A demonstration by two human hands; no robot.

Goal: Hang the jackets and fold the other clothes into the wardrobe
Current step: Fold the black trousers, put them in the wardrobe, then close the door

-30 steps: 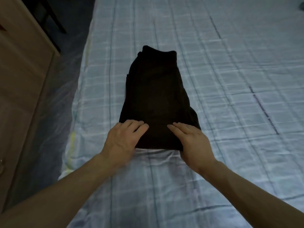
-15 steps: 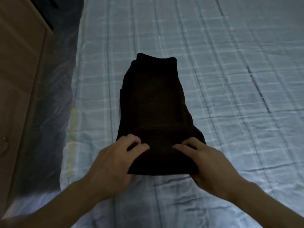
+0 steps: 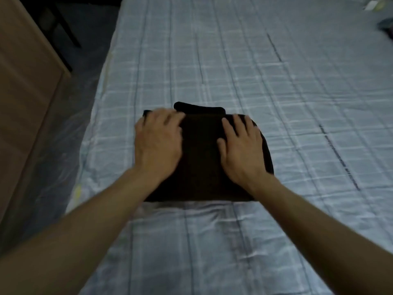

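- Head view shows us a black garment [image 3: 202, 158] folded into a squat block on the checked bed [image 3: 276, 81]. It lies toward the left edge of the mattress and on the near half.
- Our left hand [image 3: 158, 143] lies palm down on the block's left part, fingers reaching to its far edge. It is blurred, so we cannot tell whether the fingertips hook over that edge.
- Our right hand [image 3: 241, 150] lies flat on the right part, fingers straight and a little spread, gripping nothing.
- A narrower layer of cloth pokes out past the far edge, between our two hands.
- We judge the garment to be soft, limp and light. The stacked layers have no stiffness of their own and will likely slide on each other.
- Lifted by one edge or one corner, it would probably sag and fall open.
- The better hold, we think, is a flat hand slid under the left side and another under the right. Thumbs on top would clamp all the layers for the carry.
- At the left stands a wooden panel [image 3: 25, 103], with a clear plastic sheet [image 3: 70, 135] between it and the bed.
- A dark heap [image 3: 386, 31] sits at the far right, cut off by the frame.
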